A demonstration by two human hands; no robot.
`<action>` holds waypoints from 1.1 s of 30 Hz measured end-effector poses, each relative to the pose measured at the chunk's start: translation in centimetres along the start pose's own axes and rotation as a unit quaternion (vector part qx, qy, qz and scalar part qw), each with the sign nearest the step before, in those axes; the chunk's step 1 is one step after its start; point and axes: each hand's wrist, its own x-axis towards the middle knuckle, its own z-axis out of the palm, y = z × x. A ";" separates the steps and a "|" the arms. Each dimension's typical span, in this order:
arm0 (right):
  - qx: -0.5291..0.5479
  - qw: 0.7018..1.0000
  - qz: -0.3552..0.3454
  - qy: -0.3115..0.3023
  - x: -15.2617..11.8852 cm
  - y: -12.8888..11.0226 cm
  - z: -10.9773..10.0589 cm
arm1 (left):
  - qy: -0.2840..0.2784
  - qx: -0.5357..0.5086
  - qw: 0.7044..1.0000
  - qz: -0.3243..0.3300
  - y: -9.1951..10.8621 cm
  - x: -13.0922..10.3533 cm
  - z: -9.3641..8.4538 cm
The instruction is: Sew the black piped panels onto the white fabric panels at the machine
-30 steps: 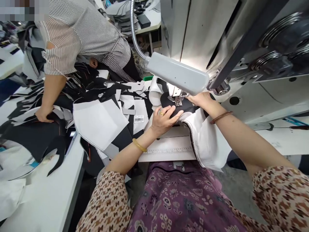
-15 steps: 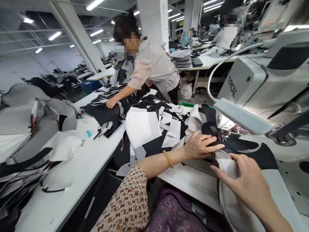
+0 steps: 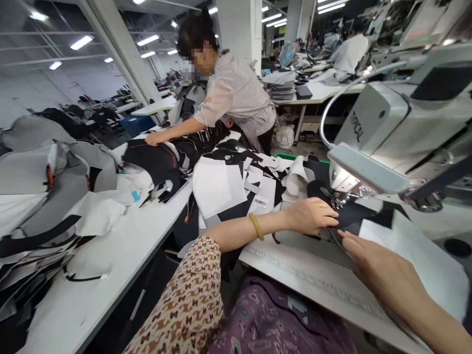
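My left hand [image 3: 312,215], with a ring and a yellow bangle, has its fingers together on the edge of the dark fabric [image 3: 350,216], just in front of the presser foot [image 3: 338,199]. Close by on the right, my right hand [image 3: 372,253] pinches the near edge of the same fabric, its fingertips partly hidden. A white fabric piece [image 3: 431,255] lies to the right of the sewing machine's foot, beyond my right forearm. The machine [image 3: 391,118] stands over the work with its lamp lit.
Cut white pieces [image 3: 219,187] and a barcode label [image 3: 260,201] lie left of the machine. A person [image 3: 236,93] leans over dark pieces on the adjoining table [image 3: 147,246]. Grey padded parts [image 3: 25,162] are piled at the far left. A green bin edge [image 3: 285,157] shows behind.
The fabric has turned, with its white part now to the right of the foot. My left fingers have drawn together and my right hand has closed. The other person's hand has moved left.
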 end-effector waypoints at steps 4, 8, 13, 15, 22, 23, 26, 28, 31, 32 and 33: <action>0.019 0.994 0.047 -0.102 0.8 -0.5 -1.2 | 0.045 0.018 0.999 0.016 0.8 0.0 0.2; 0.030 0.984 0.090 -0.153 1.4 -0.3 -1.2 | 0.191 0.039 0.981 -0.023 0.8 0.4 2.6; 0.067 0.978 0.119 -0.160 1.6 0.3 -1.7 | 0.302 0.060 0.951 -0.034 1.3 1.2 3.7; 0.077 0.977 0.114 -0.161 1.6 0.5 -2.0 | 0.313 0.063 0.947 -0.035 1.4 1.3 3.5; 0.042 0.986 0.036 -0.154 1.8 -0.2 -1.7 | 0.314 0.102 0.939 0.094 -0.1 0.5 3.0; 0.037 0.987 0.023 -0.156 1.8 -0.3 -1.7 | 0.299 0.105 0.942 0.111 -0.3 0.2 3.0; 0.024 0.988 0.006 -0.153 2.0 -0.3 -1.8 | 0.246 0.079 0.960 0.105 -0.5 -0.2 3.2; 0.023 0.989 0.003 -0.149 2.1 0.0 -1.8 | 0.238 0.066 0.965 0.088 -0.4 -0.4 3.3; 0.024 0.989 0.003 -0.144 2.3 0.4 -2.0 | 0.264 0.075 0.959 0.076 -0.3 -0.3 3.0; 0.025 0.989 0.004 -0.144 2.4 0.5 -2.0 | 0.263 0.077 0.959 0.071 -0.4 -0.2 2.9; 0.026 0.989 0.006 -0.148 2.5 0.6 -2.1 | 0.255 0.075 0.962 0.064 -0.5 -0.1 2.8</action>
